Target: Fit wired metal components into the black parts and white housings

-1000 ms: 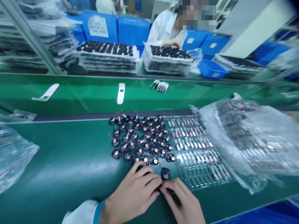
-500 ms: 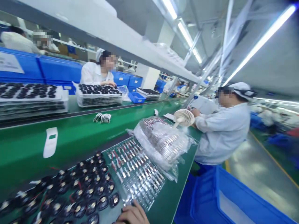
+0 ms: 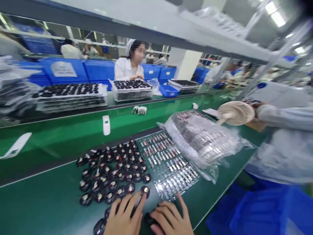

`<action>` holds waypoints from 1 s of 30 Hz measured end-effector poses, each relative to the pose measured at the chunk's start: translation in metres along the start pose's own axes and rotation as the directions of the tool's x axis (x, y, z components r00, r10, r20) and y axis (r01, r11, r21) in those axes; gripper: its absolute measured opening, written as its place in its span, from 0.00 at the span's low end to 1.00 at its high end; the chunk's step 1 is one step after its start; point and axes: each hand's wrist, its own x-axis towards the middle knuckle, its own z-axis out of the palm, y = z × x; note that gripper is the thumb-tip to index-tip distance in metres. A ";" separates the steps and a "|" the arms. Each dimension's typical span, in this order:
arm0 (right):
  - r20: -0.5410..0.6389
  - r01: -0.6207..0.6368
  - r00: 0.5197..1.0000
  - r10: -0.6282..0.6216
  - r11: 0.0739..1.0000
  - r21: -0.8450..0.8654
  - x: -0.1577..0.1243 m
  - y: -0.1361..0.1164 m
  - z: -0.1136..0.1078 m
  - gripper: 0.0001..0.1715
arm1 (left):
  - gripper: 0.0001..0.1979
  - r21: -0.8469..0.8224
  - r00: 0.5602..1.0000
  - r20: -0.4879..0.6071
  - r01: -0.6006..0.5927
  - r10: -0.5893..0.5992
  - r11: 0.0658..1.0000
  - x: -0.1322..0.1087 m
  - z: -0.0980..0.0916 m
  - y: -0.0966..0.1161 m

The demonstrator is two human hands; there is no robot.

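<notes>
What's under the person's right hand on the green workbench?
A black round component sits beneath the right hand on the green workbench. The hand covers most of it, so its top face and any attached wires cannot be seen.

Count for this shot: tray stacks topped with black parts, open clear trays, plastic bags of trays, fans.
Tray stacks topped with black parts: 3
Open clear tray: 1
Plastic bag of trays: 1
Fan: 1
Total: 6
</notes>
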 end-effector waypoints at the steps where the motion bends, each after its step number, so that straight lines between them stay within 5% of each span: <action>1: 0.023 0.060 0.998 -0.060 0.998 0.023 0.002 0.004 -0.003 0.05 | 0.23 -0.010 0.999 0.036 0.026 -0.026 1.000 0.003 -0.005 0.003; 5: 0.068 0.087 0.994 -0.090 0.995 0.050 0.014 0.008 -0.008 0.06 | 0.19 -0.077 0.980 0.100 0.178 -0.170 0.981 0.010 -0.020 0.015; 9: 0.078 0.031 0.996 -0.040 0.993 0.111 0.016 -0.003 -0.002 0.08 | 0.16 -0.094 0.953 0.151 0.278 -0.262 0.956 -0.016 -0.040 0.020; 13: 0.057 -0.075 0.996 0.067 0.985 0.156 0.008 -0.003 0.000 0.10 | 0.20 -0.056 0.952 0.217 0.234 -0.217 0.971 -0.044 -0.057 0.017; 16: 0.028 -0.184 0.983 0.182 0.977 0.112 0.002 0.024 -0.011 0.09 | 0.19 -0.016 0.966 0.182 0.192 -0.186 0.981 -0.051 -0.061 0.012; 20: 0.014 -0.436 0.899 0.437 0.898 -0.055 0.003 0.082 -0.032 0.17 | 0.20 -0.013 0.976 0.153 0.160 -0.156 0.987 -0.043 -0.057 0.008; 23: 0.110 -0.520 0.838 0.534 0.843 -0.135 0.005 0.115 -0.038 0.25 | 0.14 -0.111 0.970 0.147 0.209 -0.192 0.972 -0.031 -0.051 0.011; 27: 0.223 -0.561 0.786 0.577 0.816 -0.136 0.007 0.132 -0.034 0.26 | 0.08 -0.242 0.936 0.110 0.351 -0.334 0.904 -0.018 -0.042 0.018; 30: 0.316 -0.667 0.666 0.676 0.729 -0.154 0.011 0.136 -0.035 0.23 | 0.06 -0.324 0.914 0.139 0.406 -0.381 0.855 -0.013 -0.038 0.020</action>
